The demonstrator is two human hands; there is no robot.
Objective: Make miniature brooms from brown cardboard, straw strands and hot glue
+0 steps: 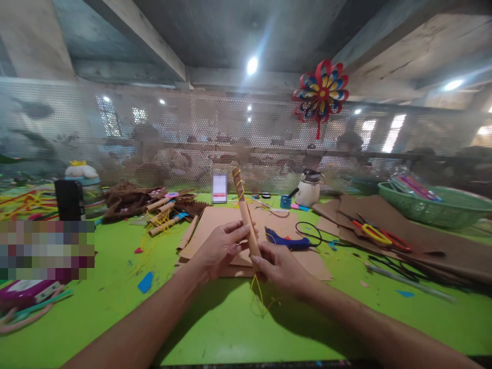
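A rolled brown paper tube [246, 215] slants upright between my two hands, above the tabletop. My left hand [225, 243] is closed on its middle, thumb along the near side. Lower down, my right hand [279, 264] grips the tube near its bottom end. Yellow string [240, 184] winds about the tube's upper part, and more thin yellow string [259, 294] dangles from its lower end. Behind the hands lie flat brown paper sheets [209, 220]. A blue glue gun [288, 240] rests on them, just beyond my right hand.
Left are more paper tubes [163, 225] with yellow string and a black phone [69, 200]. A lit phone [219, 188] stands at the back. Right are yellow-handled scissors [374, 233], brown paper [403, 246] and a green basket [423, 207]. A paper pinwheel flower [322, 94] stands high behind.
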